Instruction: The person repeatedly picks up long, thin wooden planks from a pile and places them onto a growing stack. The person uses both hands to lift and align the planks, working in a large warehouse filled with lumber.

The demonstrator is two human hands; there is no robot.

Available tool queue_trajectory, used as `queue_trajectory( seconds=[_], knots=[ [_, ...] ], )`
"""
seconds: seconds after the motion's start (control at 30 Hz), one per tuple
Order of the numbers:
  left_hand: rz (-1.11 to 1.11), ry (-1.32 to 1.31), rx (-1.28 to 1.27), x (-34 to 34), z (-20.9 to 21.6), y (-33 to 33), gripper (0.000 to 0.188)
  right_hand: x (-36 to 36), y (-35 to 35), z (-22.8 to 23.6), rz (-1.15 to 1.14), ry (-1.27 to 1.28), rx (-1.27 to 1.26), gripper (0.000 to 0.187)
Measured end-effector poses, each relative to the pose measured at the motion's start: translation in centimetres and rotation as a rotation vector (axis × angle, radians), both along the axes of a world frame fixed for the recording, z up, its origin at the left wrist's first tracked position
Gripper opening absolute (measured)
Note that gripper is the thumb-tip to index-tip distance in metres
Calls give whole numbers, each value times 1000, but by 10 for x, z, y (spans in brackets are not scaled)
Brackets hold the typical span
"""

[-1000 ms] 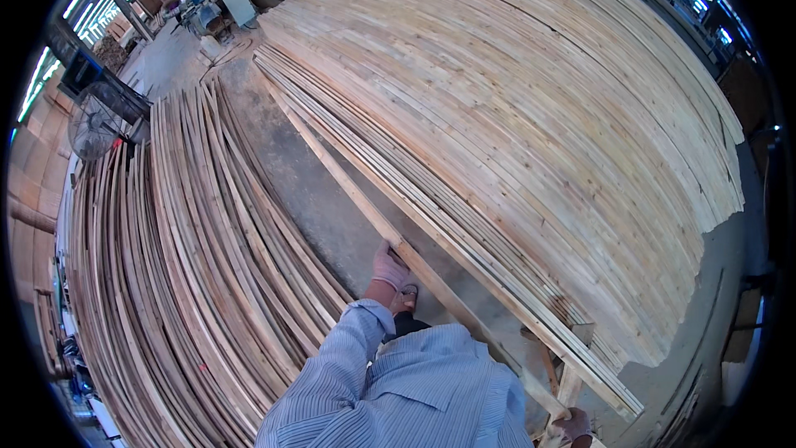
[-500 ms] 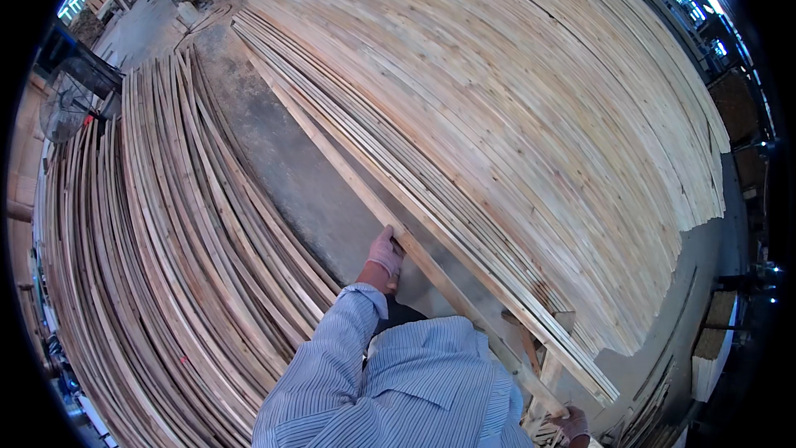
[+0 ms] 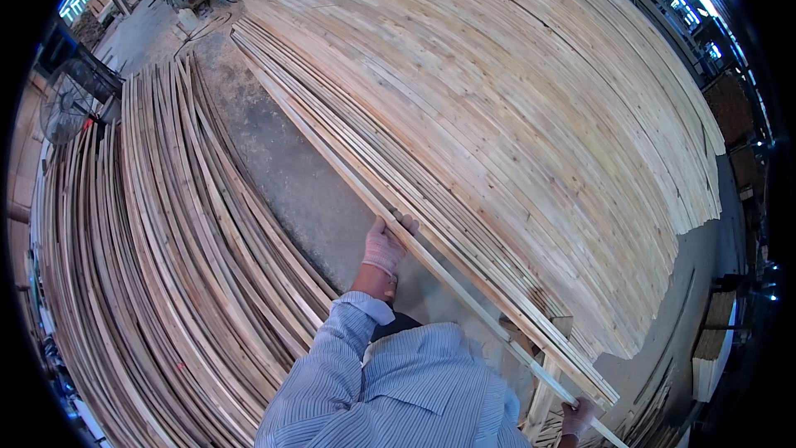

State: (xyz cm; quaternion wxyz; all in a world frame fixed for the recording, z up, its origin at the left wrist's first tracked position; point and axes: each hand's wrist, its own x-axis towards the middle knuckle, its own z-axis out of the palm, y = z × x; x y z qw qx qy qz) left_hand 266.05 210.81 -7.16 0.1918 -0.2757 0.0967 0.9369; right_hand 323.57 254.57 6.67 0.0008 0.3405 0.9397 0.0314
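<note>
A long, thin wooden strip [image 3: 468,300] runs diagonally from far left to near right. My left hand [image 3: 385,249], in a pale glove, is closed round the strip's middle, thumb on the near side and fingertips over the far side. At the near right my right hand [image 3: 578,416], also gloved, grips the same strip close to its near end. Just beyond it, several similar strips [image 3: 448,231] lie side by side along the edge of a broad layer of boards [image 3: 531,133]. At its far end the held strip meets these, while a narrow gap separates them nearer me.
On my left lies a wide pile of long, rough strips [image 3: 199,224]. Grey floor [image 3: 286,166] shows between pile and boards. A fan [image 3: 66,108] stands at the far left. A wooden support [image 3: 543,386] is under the near ends, and stacked blocks [image 3: 713,336] stand at the right.
The held strip has moved closer to the row of strips and turned, so a narrower face shows. My right hand has shifted slightly up and right; my left hand's fingertips now show over the strip.
</note>
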Motion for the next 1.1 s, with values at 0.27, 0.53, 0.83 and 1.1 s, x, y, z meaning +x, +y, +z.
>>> queue_trajectory(
  seconds=[0.27, 0.53, 0.83, 1.1],
  knots=[
    [-35, 30, 55, 5, 58, -24, 54, -32, 0, -7, -41, 131, -40, 32],
    [-3, 269, 21, -14, 127, -17, 51, -9, 15, -97, -346, -266, -990, 40],
    [-86, 332, -14, -69, 140, 6, 52, 25, 3, -127, -252, -184, -1564, 41],
    [-30, 463, 28, -92, 161, 24, 50, 8, -20, -85, -248, -35, -1382, 42]
  ],
)
